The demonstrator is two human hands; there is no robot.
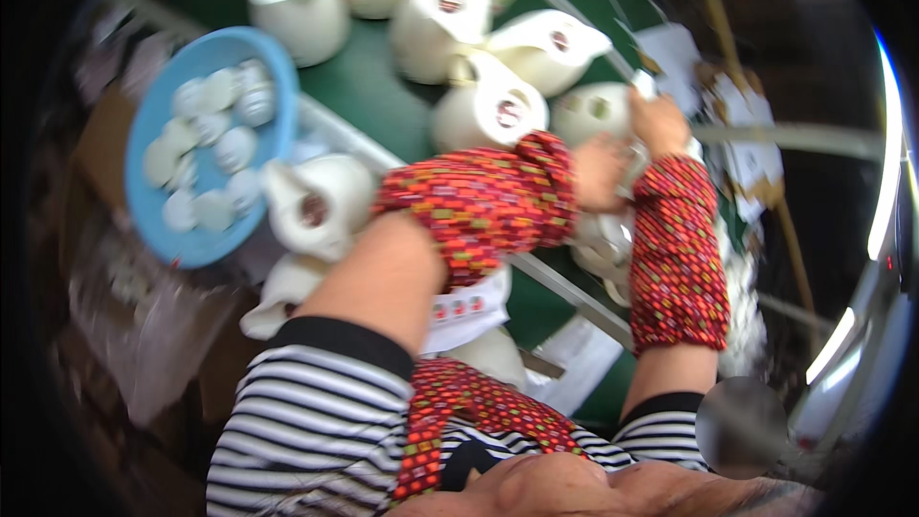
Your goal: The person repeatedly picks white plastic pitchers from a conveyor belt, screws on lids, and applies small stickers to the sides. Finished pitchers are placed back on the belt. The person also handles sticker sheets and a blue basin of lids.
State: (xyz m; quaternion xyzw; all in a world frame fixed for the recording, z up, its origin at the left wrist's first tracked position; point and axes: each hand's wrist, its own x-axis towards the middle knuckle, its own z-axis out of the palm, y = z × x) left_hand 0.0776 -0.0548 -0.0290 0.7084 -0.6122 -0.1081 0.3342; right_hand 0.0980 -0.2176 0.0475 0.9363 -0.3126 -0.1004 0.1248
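Note:
My left hand (597, 172), smeared by motion, reaches across to the near side of a cream plastic kettle body (586, 113) with a greenish oval spot. I cannot tell whether its fingers grip the kettle body. My right hand (661, 122) is just right of that kettle body, fingers closed, with a small white piece (644, 85) at the fingertips that I cannot make out. Another cream kettle body (493, 113) with a dark red round mark stands left of my hands. More pale parts (603, 247) lie partly hidden below my wrists.
Several kettle bodies (445, 14) crowd the green table (369, 77), with a metal rail (555, 287) along its near edge. At left, a blue basin (139, 182) holds white round discs. A white strip with red marks (466, 311) lies beneath my left arm. Cardboard and clear plastic (139, 325) are lower left.

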